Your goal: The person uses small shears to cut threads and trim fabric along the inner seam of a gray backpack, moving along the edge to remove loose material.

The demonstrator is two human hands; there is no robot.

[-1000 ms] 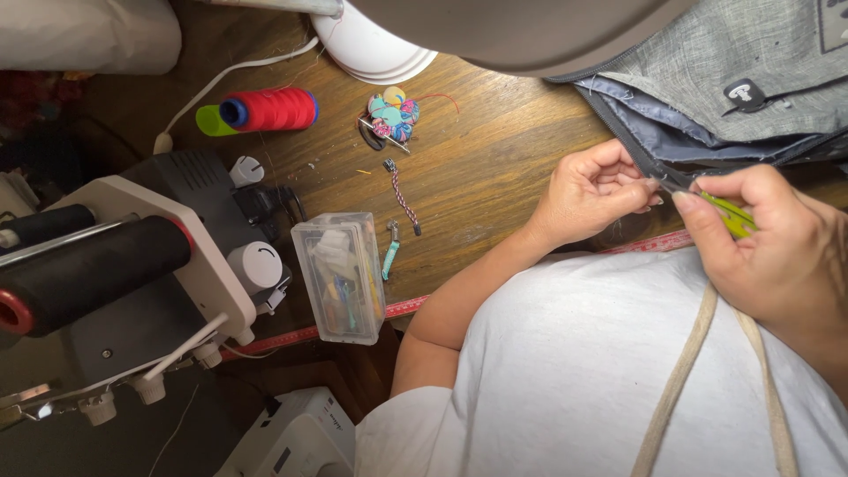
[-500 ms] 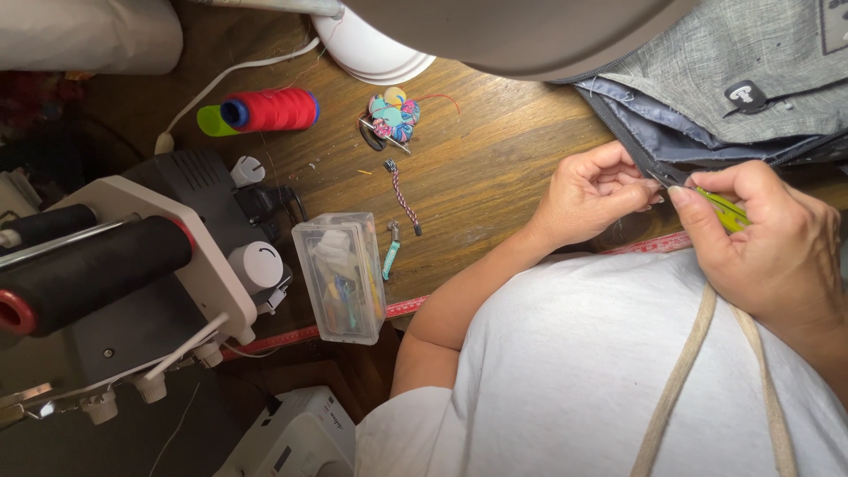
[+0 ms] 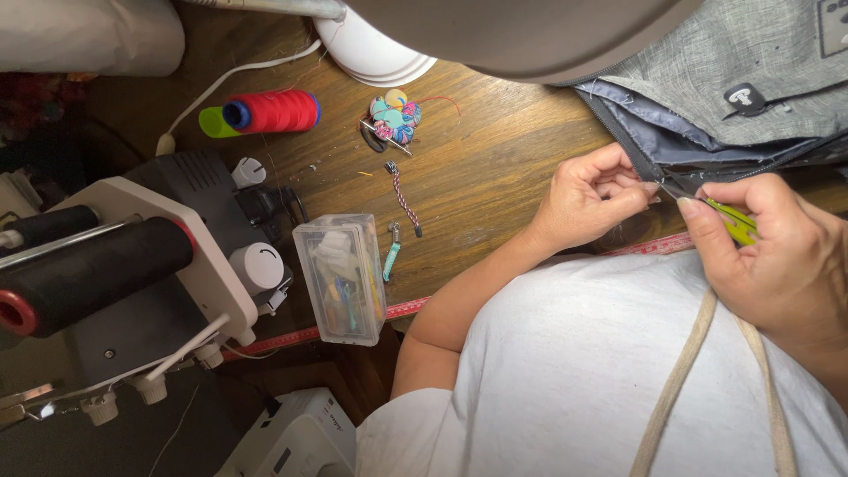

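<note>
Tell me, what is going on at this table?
A person sits at a wooden table working on a grey bag. The left hand pinches the bag's zipper edge, while the right hand holds a small green-handled tool with its tip at that seam. A red thread spool, a clear plastic box and a sewing machine sit to one side.

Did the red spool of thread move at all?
No. The red spool of thread lies in the same spot beside the white lamp base on the wooden table.

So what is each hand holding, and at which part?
Left hand pinches the grey bag's zipper edge; right hand grips a green-handled tool by its handle.
</note>
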